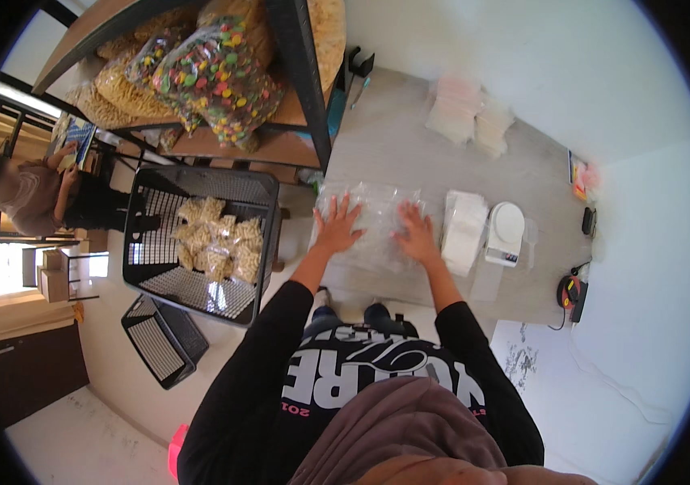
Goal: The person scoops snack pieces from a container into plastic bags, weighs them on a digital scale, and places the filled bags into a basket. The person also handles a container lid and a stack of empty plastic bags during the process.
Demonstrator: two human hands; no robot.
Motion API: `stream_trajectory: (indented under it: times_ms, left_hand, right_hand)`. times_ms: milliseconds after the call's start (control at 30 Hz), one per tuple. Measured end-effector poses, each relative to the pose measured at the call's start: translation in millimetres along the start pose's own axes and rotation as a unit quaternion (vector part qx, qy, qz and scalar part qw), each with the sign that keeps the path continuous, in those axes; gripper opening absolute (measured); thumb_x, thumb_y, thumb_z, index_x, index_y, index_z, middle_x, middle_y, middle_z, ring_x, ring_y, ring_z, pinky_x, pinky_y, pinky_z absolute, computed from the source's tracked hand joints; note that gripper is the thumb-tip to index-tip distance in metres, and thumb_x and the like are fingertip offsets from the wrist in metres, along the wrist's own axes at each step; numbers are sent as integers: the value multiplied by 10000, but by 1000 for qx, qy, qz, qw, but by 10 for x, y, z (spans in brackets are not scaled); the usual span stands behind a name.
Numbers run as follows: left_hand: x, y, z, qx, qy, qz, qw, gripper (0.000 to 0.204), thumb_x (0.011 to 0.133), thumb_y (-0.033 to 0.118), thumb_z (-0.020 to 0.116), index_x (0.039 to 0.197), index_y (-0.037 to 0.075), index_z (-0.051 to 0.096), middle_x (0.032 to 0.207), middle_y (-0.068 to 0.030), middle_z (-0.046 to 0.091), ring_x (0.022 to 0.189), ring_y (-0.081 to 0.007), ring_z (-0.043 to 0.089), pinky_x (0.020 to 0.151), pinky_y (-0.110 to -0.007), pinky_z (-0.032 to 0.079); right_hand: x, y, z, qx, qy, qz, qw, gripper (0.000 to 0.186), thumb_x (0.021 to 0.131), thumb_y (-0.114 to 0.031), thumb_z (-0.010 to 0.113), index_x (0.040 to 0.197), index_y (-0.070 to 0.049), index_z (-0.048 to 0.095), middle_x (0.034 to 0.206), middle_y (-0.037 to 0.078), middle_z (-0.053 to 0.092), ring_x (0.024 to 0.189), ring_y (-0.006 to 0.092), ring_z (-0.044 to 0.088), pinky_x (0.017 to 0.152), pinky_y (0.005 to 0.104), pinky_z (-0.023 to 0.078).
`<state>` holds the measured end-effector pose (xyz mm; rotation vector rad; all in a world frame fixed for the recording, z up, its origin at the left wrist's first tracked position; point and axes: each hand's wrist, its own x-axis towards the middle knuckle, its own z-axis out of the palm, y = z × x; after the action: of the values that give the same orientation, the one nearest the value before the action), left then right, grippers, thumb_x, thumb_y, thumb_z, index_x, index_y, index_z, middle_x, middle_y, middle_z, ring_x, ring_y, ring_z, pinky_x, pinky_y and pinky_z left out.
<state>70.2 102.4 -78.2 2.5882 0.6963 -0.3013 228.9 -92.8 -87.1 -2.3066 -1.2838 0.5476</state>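
Note:
Clear plastic bags [375, 222] lie flat near the front edge of the grey table [409, 113]. My left hand [338, 225] rests on their left part, fingers spread. On their right side lies my right hand [416, 234], also with its fingers apart. Neither hand grips anything. Just right of my right hand is a stack of white packets or sheets [464, 230]. Beside that stack stands a small white kitchen scale [506, 230] with a round plate.
Left of the table stands a black crate [268, 267] holding several filled clear packets [219, 242]; another crate [163, 343] sits on the floor. A shelf [292, 133] carries big snack bags [219, 81]. Pinkish bag stacks [454, 109] lie farther back. A person [54, 190] is at far left.

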Motion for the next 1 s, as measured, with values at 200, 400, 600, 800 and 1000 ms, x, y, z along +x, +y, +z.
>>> stream_trajectory:
  times_ms: [200, 400, 600, 800, 1000]
  left_hand:
    - [-280, -198, -279, -150, 30, 61, 986, 643, 894, 525, 529, 1447, 240, 367, 1578, -39, 152, 1460, -289, 55, 1066, -689, -46]
    - [-488, -449, -71, -267, 14, 48, 962, 518, 917, 472, 533, 1367, 224, 467, 1580, -57, 142, 1463, -286, 45, 1090, -653, -12]
    - [-420, -774, 155, -286, 4, 114, 951, 397, 931, 169, 501, 1322, 231, 515, 1571, -42, 184, 1461, -284, 82, 1098, -649, 55]
    - [-806, -852, -212, 4, -5, 183, 983, 719, 716, -145, 485, 1331, 228, 515, 1546, -13, 249, 1452, -293, 135, 1129, -592, 141]
    - [-1245, -991, -185, 97, -32, 266, 958, 876, 644, -171, 535, 1403, 252, 426, 1553, -2, 228, 1447, -313, 137, 1130, -569, 194]
  right_hand:
    - [-685, 76, -215, -165, 57, -98, 980, 677, 816, -417, 642, 1394, -132, 434, 1516, 97, 309, 1422, 329, 206, 1125, 543, 171]
    - [-1188, -554, -140, -88, -28, -154, 984, 823, 735, -491, 703, 1411, -135, 399, 1502, 127, 311, 1404, 348, 230, 1139, 538, 138]
    - [-1325, -542, -17, -168, -92, -156, 969, 991, 625, -406, 796, 1457, -166, 314, 1523, 78, 277, 1421, 329, 196, 1146, 527, 142]
    - [-1544, -381, 200, -176, -27, -129, 976, 935, 655, -313, 795, 1453, -200, 320, 1517, 35, 295, 1410, 294, 236, 1134, 507, 195]
    - [-1534, -290, 487, -173, 48, -105, 978, 613, 794, -294, 670, 1364, -217, 461, 1474, 8, 378, 1387, 264, 286, 1116, 496, 233]
